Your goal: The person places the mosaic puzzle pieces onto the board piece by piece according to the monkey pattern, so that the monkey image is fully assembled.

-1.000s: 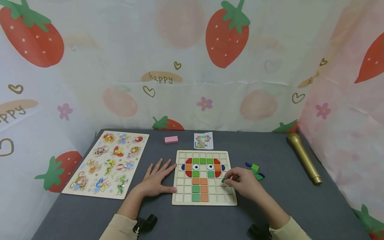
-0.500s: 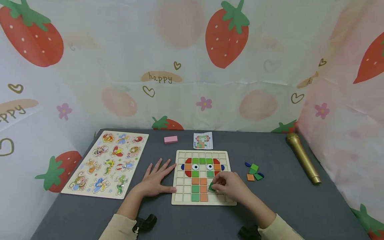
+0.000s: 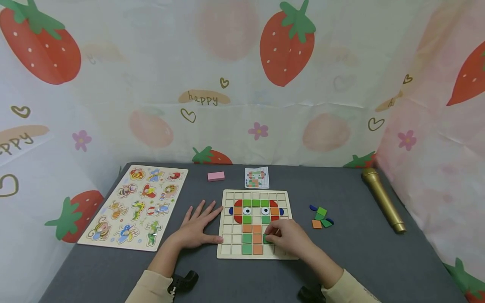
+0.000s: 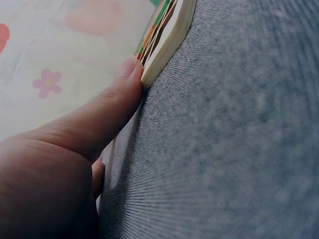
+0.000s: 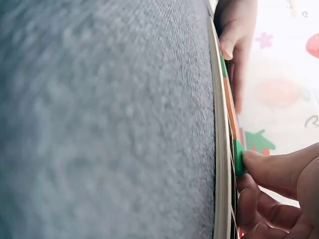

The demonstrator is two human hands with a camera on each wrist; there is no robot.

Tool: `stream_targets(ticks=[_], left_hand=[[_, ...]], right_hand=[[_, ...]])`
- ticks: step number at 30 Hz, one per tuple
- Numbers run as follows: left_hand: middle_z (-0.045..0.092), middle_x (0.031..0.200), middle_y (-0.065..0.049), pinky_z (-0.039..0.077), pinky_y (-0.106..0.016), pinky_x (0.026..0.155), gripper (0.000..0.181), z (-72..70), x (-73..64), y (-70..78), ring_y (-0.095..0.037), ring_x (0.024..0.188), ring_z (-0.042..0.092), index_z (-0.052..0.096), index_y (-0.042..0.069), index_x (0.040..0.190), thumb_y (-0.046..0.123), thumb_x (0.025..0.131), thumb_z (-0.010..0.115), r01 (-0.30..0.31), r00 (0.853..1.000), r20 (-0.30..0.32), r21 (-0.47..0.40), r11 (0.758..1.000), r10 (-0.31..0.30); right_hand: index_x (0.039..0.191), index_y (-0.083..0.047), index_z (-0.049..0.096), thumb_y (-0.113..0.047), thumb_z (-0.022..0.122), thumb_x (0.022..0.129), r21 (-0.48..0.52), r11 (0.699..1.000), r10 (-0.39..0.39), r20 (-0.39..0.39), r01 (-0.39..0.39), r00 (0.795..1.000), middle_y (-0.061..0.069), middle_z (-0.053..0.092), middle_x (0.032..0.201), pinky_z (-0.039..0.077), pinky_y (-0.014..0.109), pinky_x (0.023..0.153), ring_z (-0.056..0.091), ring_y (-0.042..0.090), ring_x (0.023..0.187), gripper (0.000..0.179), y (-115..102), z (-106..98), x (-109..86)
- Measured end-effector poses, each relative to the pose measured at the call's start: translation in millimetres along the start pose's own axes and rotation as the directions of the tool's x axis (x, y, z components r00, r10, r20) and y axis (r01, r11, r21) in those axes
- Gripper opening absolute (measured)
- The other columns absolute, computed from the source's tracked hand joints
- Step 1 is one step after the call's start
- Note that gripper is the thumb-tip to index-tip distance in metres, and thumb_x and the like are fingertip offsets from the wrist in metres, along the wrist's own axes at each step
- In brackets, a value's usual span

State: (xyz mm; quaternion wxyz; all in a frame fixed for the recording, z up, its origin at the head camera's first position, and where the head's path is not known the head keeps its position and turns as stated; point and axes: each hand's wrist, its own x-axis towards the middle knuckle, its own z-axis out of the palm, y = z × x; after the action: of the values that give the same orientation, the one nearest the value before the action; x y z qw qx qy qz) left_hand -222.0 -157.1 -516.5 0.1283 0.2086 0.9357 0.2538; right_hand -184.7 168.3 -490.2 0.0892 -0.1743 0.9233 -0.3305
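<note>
A wooden grid board (image 3: 235,255) carries coloured tiles laid out as a face with two round eyes and a column of orange and green squares below. My right hand (image 3: 289,236) pinches a green square tile (image 5: 239,157) at a cell just right of the orange squares; the thumb is on it and part of it is hidden by the fingers. My left hand (image 3: 198,229) lies on the dark tabletop with its fingers spread. In the left wrist view its thumb (image 4: 112,112) touches the edge of the board.
Loose green, orange and blue tiles (image 3: 321,218) lie to the right of the board. Behind it are a small pattern card (image 3: 256,177) and a pink block (image 3: 216,176). An insect picture board (image 3: 142,206) lies left; a gold tube (image 3: 384,200) lies far right.
My right hand has carried the green tile leftward across the board, then slightly down onto the cell beside the orange squares. An orange loose tile came into view. My left hand has stayed put.
</note>
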Motion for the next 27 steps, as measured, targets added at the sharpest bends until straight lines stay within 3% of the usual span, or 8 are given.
stream_targets(ticks=[12, 20, 27], left_hand=[[0.015, 0.170, -0.005, -0.009, -0.063, 0.122, 0.099, -0.6, -0.6, 0.8, -0.037, 0.157, -0.004, 0.028, 0.029, 0.161, 0.066, 0.081, 0.073, 0.010, 1.000, 0.008, 0.001, 1.000, -0.010], [0.016, 0.170, -0.005, -0.008, -0.064, 0.121, 0.099, -1.3, 0.0, 1.1, -0.037, 0.157, -0.003, 0.029, 0.029, 0.161, 0.066, 0.081, 0.073, 0.004, 1.000, 0.001, 0.000, 1.000, -0.004], [0.016, 0.170, -0.005, -0.008, -0.064, 0.121, 0.099, -0.1, 0.8, 2.0, -0.037, 0.157, -0.003, 0.029, 0.029, 0.161, 0.067, 0.080, 0.073, 0.013, 1.000, 0.006, 0.007, 1.000, -0.013]], right_hand=[[0.090, -0.017, 0.074, -0.019, 0.078, 0.090, -0.020, 1.000, 0.008, 0.028, -0.007, 1.000, -0.010, 0.064, 0.078, 0.047, 0.025, 0.063, 0.055, 0.008, 0.069, 0.005, 0, 1, 2.2], [0.093, -0.014, 0.072, -0.020, 0.082, 0.086, -0.001, 1.000, -0.018, 0.070, 0.019, 0.997, -0.009, 0.059, 0.073, 0.044, 0.025, 0.060, 0.052, 0.010, 0.066, 0.014, 3, -3, 1.6], [0.094, -0.014, 0.072, -0.023, 0.081, 0.087, 0.043, 0.999, -0.023, 0.043, 0.021, 0.999, -0.009, 0.061, 0.075, 0.046, 0.025, 0.059, 0.054, 0.009, 0.067, 0.015, 10, -12, -5.1]])
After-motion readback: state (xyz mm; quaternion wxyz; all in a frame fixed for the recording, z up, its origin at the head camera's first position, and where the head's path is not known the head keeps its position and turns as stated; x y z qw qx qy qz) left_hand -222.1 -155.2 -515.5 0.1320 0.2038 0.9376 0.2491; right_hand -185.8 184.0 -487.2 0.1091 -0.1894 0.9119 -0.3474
